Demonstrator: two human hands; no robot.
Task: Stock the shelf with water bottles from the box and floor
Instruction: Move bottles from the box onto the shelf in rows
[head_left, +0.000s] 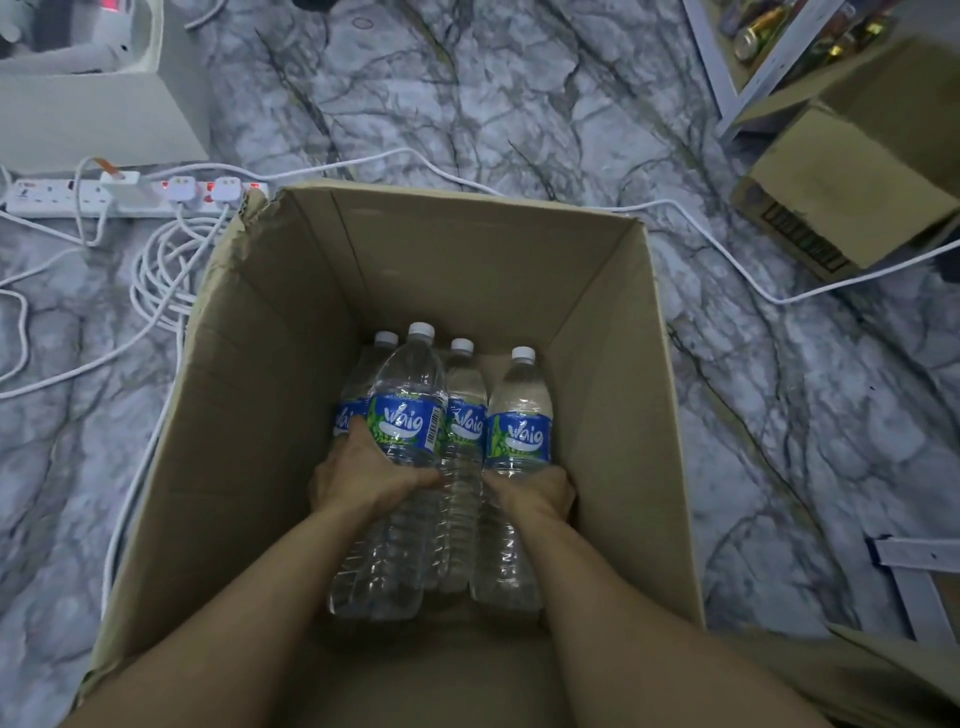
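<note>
Four full water bottles (464, 395) fill the box (613, 374), caps toward 12 o'clock; the left hand (371, 473) clasps the topmost bottle (408, 379) and the right hand (537, 491) the end bottle (519, 410) at 3 o'clock, both wrapped round the ribbed waist, probably the best hold on heavy, slick, squashy plastic.

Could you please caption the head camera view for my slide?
In an open cardboard box, the left hand grips the topmost water bottle and the right hand the rightmost water bottle of four.
</note>
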